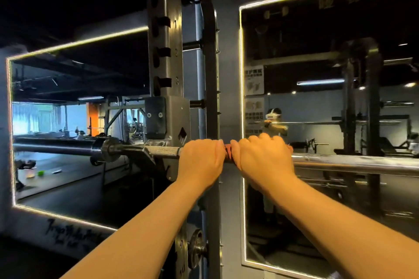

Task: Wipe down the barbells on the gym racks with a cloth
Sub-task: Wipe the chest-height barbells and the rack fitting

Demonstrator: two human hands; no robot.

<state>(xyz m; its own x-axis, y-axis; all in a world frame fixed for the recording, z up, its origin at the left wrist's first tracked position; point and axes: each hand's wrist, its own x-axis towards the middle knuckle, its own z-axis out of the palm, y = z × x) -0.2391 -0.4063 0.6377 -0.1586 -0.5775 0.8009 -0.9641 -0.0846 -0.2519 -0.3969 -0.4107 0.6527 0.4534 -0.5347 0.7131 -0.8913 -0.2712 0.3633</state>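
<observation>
Both grips were closed round the bar (163, 150). The left grip (200, 158) and the right grip (264, 156) sat side by side, knuckles up and almost touching, with fingers curled over the far side. A sliver of red cloth (227, 153) showed in the narrow gap between them, wrapped on the bar. How much of it lay under either palm could not be told.

The bar lay level across the view, resting in the hook (145, 154) of the rack (167, 52) at left. Its collar (106, 149) and thick sleeve (52, 146) ran out further left. Knurled steel was bare between the hook and the left grip, and right of the right grip the smooth shaft (351, 162) ran out of view. A mirror (317, 63) hung on the far wall.

The step in hand looked like the wiping itself — cloth clamped on the bar just right of the rack. How much was already clean could not be judged.

The next move would likely call for sliding the cloth along the shaft under a firm squeeze, twisting a little so it reached the underside and worked into the knurling. It would also call for care not to roll the bar off its hook. The sleeve and collar would want a pass too.
</observation>
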